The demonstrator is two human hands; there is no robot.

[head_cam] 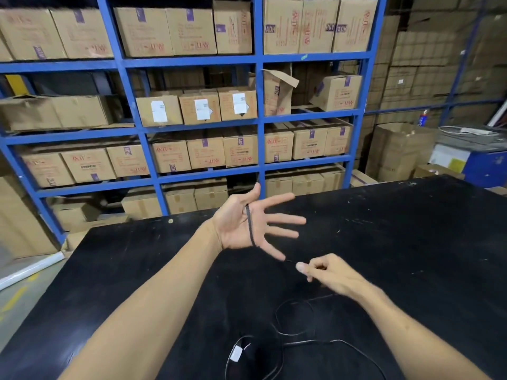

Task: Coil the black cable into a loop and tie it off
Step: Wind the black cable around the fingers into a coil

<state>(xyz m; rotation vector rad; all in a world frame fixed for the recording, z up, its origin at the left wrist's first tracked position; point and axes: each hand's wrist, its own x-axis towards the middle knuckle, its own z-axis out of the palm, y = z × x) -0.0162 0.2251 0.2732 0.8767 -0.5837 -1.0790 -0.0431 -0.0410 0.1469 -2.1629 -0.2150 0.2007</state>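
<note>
Spreading open, palm up, the left hand (248, 224) is carrying one strand of the black cable (250, 226) across its palm; the right hand (326, 271) is pinching it. Two slack loops are lying on the black table (411, 242).

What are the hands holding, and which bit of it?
Both hold the black cable. It lies across the open left hand, and the right hand pinches it just past there. The rest lies loose on the table.

matt black table (411, 242), cardboard boxes (200, 108)
</note>
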